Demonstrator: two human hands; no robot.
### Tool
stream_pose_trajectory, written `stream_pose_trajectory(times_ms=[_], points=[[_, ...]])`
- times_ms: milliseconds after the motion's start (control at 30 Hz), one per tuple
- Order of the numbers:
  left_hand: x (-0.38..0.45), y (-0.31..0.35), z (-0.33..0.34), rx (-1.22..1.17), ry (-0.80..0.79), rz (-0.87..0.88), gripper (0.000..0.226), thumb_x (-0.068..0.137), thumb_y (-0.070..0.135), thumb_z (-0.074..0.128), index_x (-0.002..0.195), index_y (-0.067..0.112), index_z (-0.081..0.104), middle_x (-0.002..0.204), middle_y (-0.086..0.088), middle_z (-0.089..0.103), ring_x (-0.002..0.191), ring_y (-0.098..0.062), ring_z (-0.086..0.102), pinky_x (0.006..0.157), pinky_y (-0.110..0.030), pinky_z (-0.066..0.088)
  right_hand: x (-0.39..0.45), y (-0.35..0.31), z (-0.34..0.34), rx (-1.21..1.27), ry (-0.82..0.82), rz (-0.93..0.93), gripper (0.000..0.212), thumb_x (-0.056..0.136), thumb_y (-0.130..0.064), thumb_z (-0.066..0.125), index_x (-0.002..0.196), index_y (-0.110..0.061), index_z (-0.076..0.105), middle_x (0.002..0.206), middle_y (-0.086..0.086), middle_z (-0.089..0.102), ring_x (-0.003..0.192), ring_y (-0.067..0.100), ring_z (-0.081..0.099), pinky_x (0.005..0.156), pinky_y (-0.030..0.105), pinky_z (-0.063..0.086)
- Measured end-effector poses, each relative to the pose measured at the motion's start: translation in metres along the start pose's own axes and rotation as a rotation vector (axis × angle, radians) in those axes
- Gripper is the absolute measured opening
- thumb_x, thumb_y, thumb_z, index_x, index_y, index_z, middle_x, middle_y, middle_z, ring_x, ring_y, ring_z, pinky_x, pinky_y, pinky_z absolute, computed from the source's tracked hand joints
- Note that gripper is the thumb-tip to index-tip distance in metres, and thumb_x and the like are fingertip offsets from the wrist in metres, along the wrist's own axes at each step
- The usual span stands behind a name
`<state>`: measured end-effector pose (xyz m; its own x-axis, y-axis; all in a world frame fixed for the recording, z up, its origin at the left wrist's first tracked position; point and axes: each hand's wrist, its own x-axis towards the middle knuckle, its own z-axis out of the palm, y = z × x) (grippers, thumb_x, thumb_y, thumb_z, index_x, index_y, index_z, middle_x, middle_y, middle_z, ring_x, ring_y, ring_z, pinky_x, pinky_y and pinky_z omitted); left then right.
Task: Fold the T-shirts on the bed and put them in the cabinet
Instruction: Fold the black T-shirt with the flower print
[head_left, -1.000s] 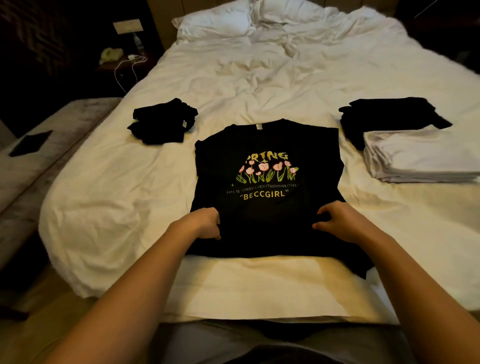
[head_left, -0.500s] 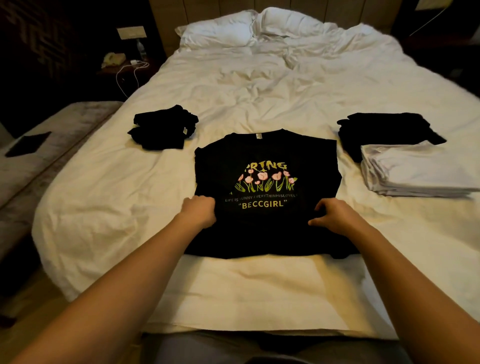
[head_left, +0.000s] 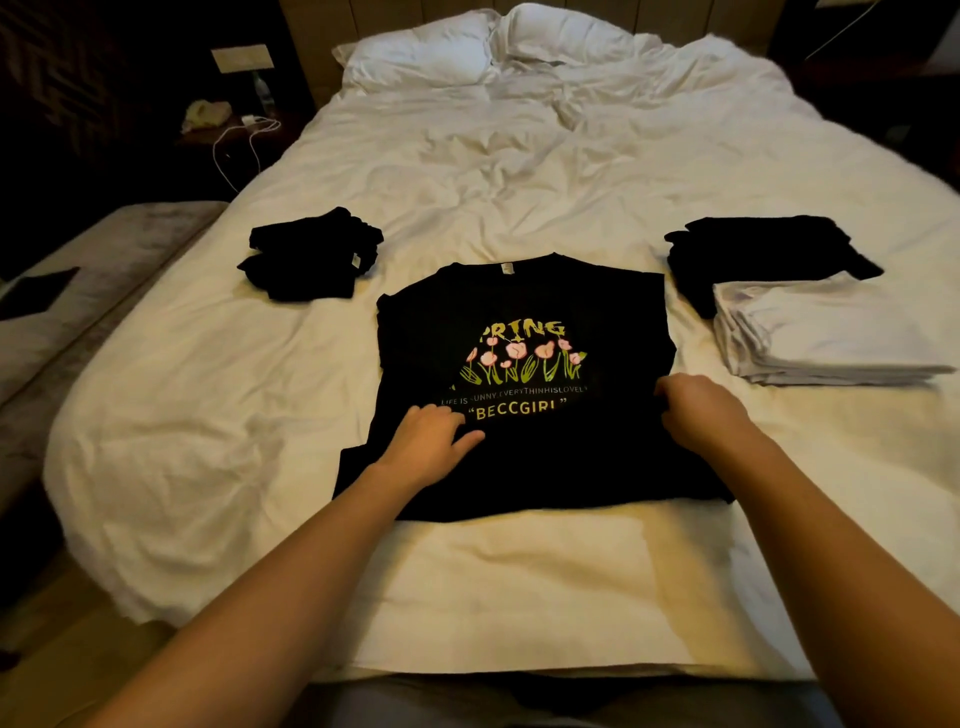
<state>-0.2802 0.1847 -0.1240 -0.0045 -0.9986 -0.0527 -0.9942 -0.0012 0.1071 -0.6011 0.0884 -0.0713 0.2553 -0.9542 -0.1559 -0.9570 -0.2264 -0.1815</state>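
A black T-shirt (head_left: 519, 306) with pink flowers and yellow lettering lies face up on the white bed (head_left: 519, 156), its sides folded in. My left hand (head_left: 431, 441) rests flat on its lower left part, fingers spread beside the lettering. At the shirt's right side, level with the lettering, my right hand (head_left: 701, 410) curls its fingers over the edge. A crumpled black garment pile (head_left: 311, 254) sits to the left. A folded black pile (head_left: 758, 249) and a folded white stack (head_left: 821, 332) sit to the right. No cabinet is in view.
Pillows (head_left: 431, 57) lie at the head of the bed. A dark nightstand (head_left: 234, 135) with a white cable stands at the back left. A grey bench (head_left: 78, 244) runs along the bed's left side, with a flat dark item (head_left: 36, 291) on it.
The shirt's lower right corner that stuck out has been tucked in. My left hand has gone from curled to flat on the fabric. Both hands have slid further up the shirt.
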Motion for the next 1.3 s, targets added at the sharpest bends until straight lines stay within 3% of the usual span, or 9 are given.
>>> stream_pose_trajectory(times_ms=[100,200,400,600,733,800,1000,1167,1300], points=[[0.004,-0.002,0.0,-0.062,0.101,-0.044,0.04,0.102,0.053,0.04,0.104,0.018,0.06,0.093,0.002,0.064,0.092,-0.02,0.061,0.094,-0.037,0.041,0.014,-0.01,0.004,-0.142,0.123,0.042,0.024,0.09,0.0,0.05,0.107,-0.01,0.063,0.1,0.013,0.064,0.101,0.036,0.058,0.086,0.041,0.042],[0.006,0.001,0.006,-0.059,0.11,-0.135,0.044,0.102,0.053,0.037,0.114,0.016,0.056,0.094,-0.002,0.068,0.092,-0.023,0.063,0.095,-0.039,0.041,0.021,-0.024,0.022,-0.181,0.301,-0.014,0.023,0.092,-0.008,0.053,0.115,-0.009,0.056,0.112,0.015,0.063,0.117,0.037,0.05,0.099,0.047,0.034],[0.006,-0.009,0.014,0.13,0.003,-0.208,0.058,0.1,0.059,0.034,0.114,0.013,0.066,0.112,-0.007,0.065,0.112,-0.027,0.054,0.094,-0.04,0.039,0.029,-0.036,0.056,-0.095,0.09,-0.186,0.046,0.094,-0.028,0.053,0.136,-0.012,0.047,0.131,0.01,0.057,0.128,0.031,0.045,0.113,0.044,0.026],[0.001,-0.022,0.013,0.101,0.061,-0.293,0.056,0.1,0.06,0.036,0.113,0.014,0.067,0.113,-0.006,0.064,0.113,-0.026,0.053,0.097,-0.04,0.036,0.033,-0.013,0.058,-0.033,0.138,-0.209,0.024,0.097,-0.023,0.05,0.107,-0.004,0.059,0.107,0.015,0.057,0.106,0.035,0.052,0.084,0.043,0.043],[-0.004,-0.022,0.011,-0.038,0.137,-0.326,0.047,0.099,0.059,0.04,0.092,0.015,0.055,0.079,-0.002,0.06,0.082,-0.026,0.063,0.064,-0.035,0.04,0.027,-0.01,0.052,0.22,0.175,-0.199,0.018,0.098,-0.021,0.049,0.095,-0.004,0.053,0.087,0.012,0.055,0.083,0.035,0.056,0.063,0.039,0.037],[-0.003,-0.024,0.006,-0.054,0.179,-0.307,0.047,0.098,0.06,0.041,0.092,0.015,0.053,0.071,0.0,0.056,0.073,-0.025,0.06,0.058,-0.034,0.04,0.025,-0.008,0.049,0.228,0.238,-0.168,0.018,0.098,-0.025,0.052,0.096,-0.007,0.053,0.081,0.011,0.059,0.076,0.035,0.058,0.057,0.036,0.034],[0.027,-0.043,-0.024,-0.062,0.2,-0.135,0.047,0.095,0.062,0.047,0.083,0.016,0.053,0.069,0.005,0.051,0.065,-0.018,0.052,0.058,-0.034,0.043,0.046,0.001,0.025,0.13,0.309,-0.211,0.025,0.093,-0.039,0.057,0.08,-0.018,0.052,0.068,-0.001,0.055,0.068,0.026,0.059,0.054,0.032,0.031],[0.067,-0.058,-0.049,-0.066,0.14,0.012,0.041,0.094,0.056,0.053,0.078,0.019,0.046,0.069,0.01,0.045,0.066,-0.013,0.049,0.057,-0.03,0.035,0.093,-0.001,0.001,-0.024,0.38,-0.247,0.041,0.093,-0.045,0.053,0.067,-0.014,0.047,0.059,0.001,0.047,0.054,0.021,0.046,0.048,0.031,0.023],[0.106,-0.065,-0.058,-0.083,0.137,-0.042,0.039,0.097,0.051,0.052,0.08,0.017,0.046,0.073,0.007,0.047,0.069,-0.014,0.048,0.055,-0.031,0.032,0.133,-0.009,-0.012,-0.223,0.332,-0.278,0.037,0.096,-0.048,0.046,0.076,-0.016,0.046,0.067,0.0,0.044,0.066,0.024,0.052,0.057,0.033,0.028]])
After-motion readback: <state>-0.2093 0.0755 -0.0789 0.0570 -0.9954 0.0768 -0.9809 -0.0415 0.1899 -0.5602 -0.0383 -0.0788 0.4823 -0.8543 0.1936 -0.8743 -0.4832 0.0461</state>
